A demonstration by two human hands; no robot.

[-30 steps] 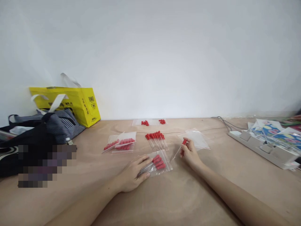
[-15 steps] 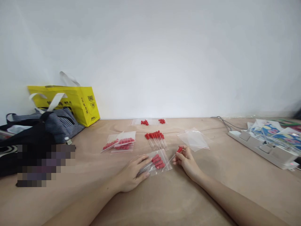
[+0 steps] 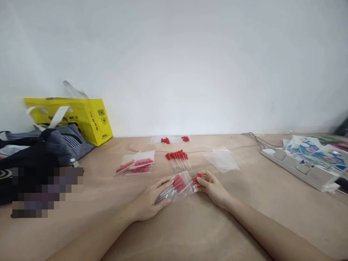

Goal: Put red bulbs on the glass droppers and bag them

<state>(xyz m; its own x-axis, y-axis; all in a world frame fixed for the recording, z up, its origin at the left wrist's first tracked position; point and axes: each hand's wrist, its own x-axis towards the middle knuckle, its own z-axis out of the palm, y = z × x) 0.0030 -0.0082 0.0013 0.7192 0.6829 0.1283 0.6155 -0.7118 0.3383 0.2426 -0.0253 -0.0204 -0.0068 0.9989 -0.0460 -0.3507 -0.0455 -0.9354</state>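
My left hand (image 3: pixel 152 197) grips a clear zip bag (image 3: pixel 187 191) near its closed end, thumb below and fingers above. Inside the bag lie several glass droppers (image 3: pixel 179 182) with red rubber bulbs, side by side, bulbs toward the right. Between thumb and fingers, my right hand (image 3: pixel 210 186) pinches a single dropper (image 3: pixel 196 177) by its red bulb, at the bag's right end. Its glass tube is hardly visible there, and I cannot tell how far it is inside the bag. Just beyond the bag, a fanned row of loose droppers (image 3: pixel 178 159) rests on the table.
Filled bags of droppers (image 3: pixel 140 165) lie at the left, flat clear bags (image 3: pixel 223 160) at the right. Farther back are red bulbs (image 3: pixel 165 140) on a clear bag. A power strip (image 3: pixel 299 168) stands right; a yellow bag (image 3: pixel 98 123) and a striped bag (image 3: pixel 72 141) stand left.
My right hand has moved left with the dropper, from just off the bag to its right end. My left hand keeps its hold on the bag. The view has shifted slightly.
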